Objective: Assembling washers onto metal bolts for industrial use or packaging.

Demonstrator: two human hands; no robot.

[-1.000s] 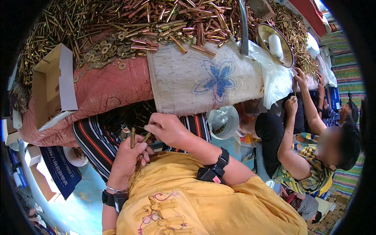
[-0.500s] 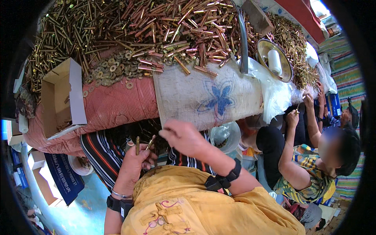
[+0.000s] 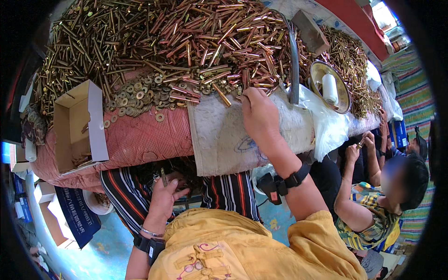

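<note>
My left hand (image 3: 166, 196) is low over my lap, with a slim brass-coloured bolt (image 3: 163, 177) pinched upright by the thumb; some of its other fingers stick out loosely. At the near edge of a big heap, my right hand (image 3: 260, 113) has its fingers curled down among copper-coloured metal tubes (image 3: 224, 56). Its fingertips are partly hidden, so I cannot make out what they grip. A loose tube (image 3: 221, 95) lies just left of that hand. Further left is a pile of flat round washers (image 3: 140, 95), with small nuts (image 3: 227, 87) between.
An open cardboard box (image 3: 95, 126) stands on the red quilted cover (image 3: 149, 140) at left. A grey curved bar (image 3: 293, 65), a metal bowl (image 3: 344, 79) holding a white roll, and a plastic bag (image 3: 329, 123) are at right. A co-worker (image 3: 364, 200) sits at far right.
My right hand has moved from above my lap up and right to the heap's edge. The second piece in my left hand is gone from view; one bolt stays there.
</note>
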